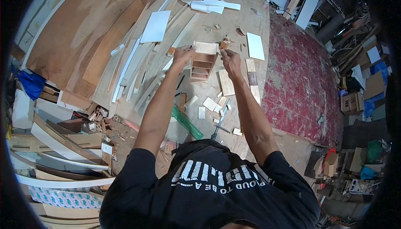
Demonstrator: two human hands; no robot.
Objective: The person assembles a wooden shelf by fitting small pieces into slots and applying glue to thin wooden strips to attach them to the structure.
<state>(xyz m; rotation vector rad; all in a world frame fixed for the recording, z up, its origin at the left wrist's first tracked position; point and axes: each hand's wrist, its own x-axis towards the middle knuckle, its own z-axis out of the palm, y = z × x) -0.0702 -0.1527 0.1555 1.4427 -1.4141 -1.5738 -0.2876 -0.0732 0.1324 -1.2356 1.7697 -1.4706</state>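
A small wooden cabinet (pixel 202 65) with several open shelf compartments stands on the worktable between my hands. Its top end shows a pale panel (pixel 206 47). My left hand (pixel 183 56) is closed, its fingers gripping the cabinet's upper left corner. At the upper right corner, the bent fingers of my right hand (pixel 231 63) pinch the cabinet's edge; the fingertips are small and partly hidden. Just beyond the right fingers lies a little wooden block piece (pixel 225 42). A pale board (pixel 226 82) rests beside my right forearm.
Long wood strips (pixel 138 68) and a white panel (pixel 156 26) lie to the left. Another white panel (pixel 255 46) is on the right. Small offcuts (pixel 210 103) and a green bottle-like object (pixel 186 123) lie nearer me. Curved boards (pixel 67 143) are stacked at lower left.
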